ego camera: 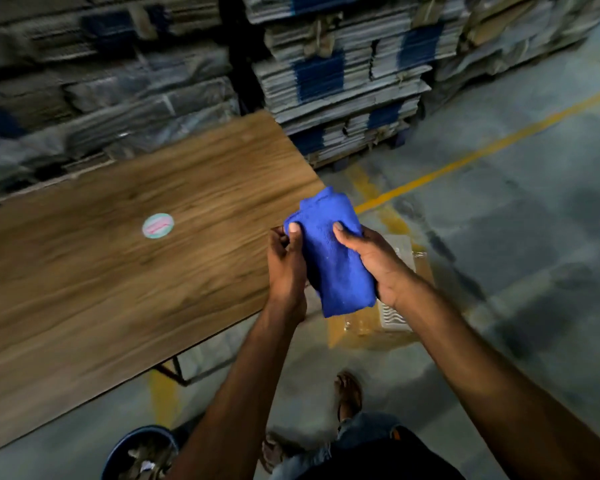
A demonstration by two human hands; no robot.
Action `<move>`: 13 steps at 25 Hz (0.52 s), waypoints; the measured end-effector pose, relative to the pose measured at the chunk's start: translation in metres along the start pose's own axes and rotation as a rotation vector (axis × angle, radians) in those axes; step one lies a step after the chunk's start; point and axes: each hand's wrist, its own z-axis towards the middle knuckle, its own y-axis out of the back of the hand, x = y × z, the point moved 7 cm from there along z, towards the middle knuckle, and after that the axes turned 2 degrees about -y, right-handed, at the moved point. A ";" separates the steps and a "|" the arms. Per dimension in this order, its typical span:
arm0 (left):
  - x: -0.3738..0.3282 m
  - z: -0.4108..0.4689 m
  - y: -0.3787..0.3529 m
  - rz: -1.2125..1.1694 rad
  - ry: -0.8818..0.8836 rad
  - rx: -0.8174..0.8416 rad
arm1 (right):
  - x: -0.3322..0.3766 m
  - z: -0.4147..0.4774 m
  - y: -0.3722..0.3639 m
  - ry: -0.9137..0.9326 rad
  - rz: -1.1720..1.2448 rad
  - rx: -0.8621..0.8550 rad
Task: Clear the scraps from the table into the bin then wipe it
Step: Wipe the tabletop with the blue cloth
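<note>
The blue cloth (333, 258) is held folded in the air between both hands, just off the right end of the table (118, 271) and not yet touching the wood. It looks as though it is being gathered into a pad thick enough to wipe with. The left hand (286, 261) pinches the cloth's left edge, with the thumb on top and the fingers curled underneath. The right hand (374, 258) cups the other side, its thumb pressed flat on the upper face and the fingers hidden below the fabric. The bin (146, 432) stands on the floor below the table's near edge, probably so that scraps can be swept off into it, and pale bits already lie inside. No loose scraps can be made out on the blurred tabletop. Only a round sticker (158, 226) shows near the middle, so clearing seems done and wiping is the step in hand. A cardboard box (395, 323) sits on the floor beneath the hands. Stacks of flattened cartons (343, 81) stand beyond the table's far edge.
</note>
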 end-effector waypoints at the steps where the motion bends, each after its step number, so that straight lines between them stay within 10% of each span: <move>1: -0.010 -0.001 0.016 -0.012 -0.016 -0.043 | -0.003 -0.004 -0.019 -0.011 -0.011 0.041; 6: -0.029 -0.017 0.100 -0.130 0.145 -0.093 | -0.046 -0.018 -0.126 -0.127 0.079 0.207; 13: -0.063 -0.028 0.231 -0.085 -0.196 -0.338 | -0.108 -0.021 -0.231 -0.297 0.108 0.309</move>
